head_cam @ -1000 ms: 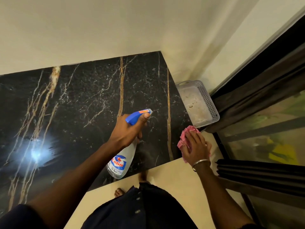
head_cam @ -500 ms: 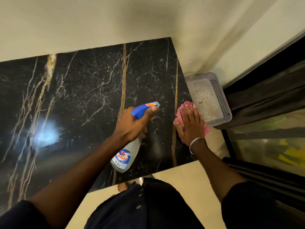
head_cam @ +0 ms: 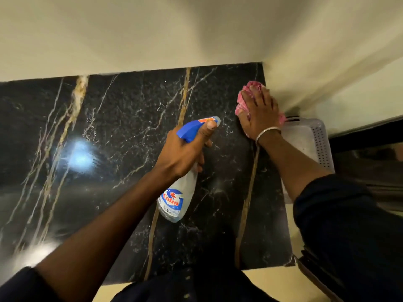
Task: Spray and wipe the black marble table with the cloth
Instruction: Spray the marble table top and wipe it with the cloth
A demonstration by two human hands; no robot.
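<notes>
The black marble table (head_cam: 122, 136) with gold and white veins fills the middle of the view. My left hand (head_cam: 185, 151) grips a clear spray bottle (head_cam: 176, 199) with a blue trigger head, held above the table's centre-right with the nozzle aimed at the far right. My right hand (head_cam: 260, 114) lies flat, fingers straight, pressing a pink cloth (head_cam: 242, 103) onto the table's far right corner, close to the wall.
Cream walls (head_cam: 196, 33) close off the table's far side and right corner. A white perforated plastic basket (head_cam: 314, 138) sits on the floor just right of the table. Dark window frames stand further right. A light glare shows on the table's left.
My right hand slid the pink cloth from the table's near right edge up to the far right corner. The left hand kept the bottle over the table.
</notes>
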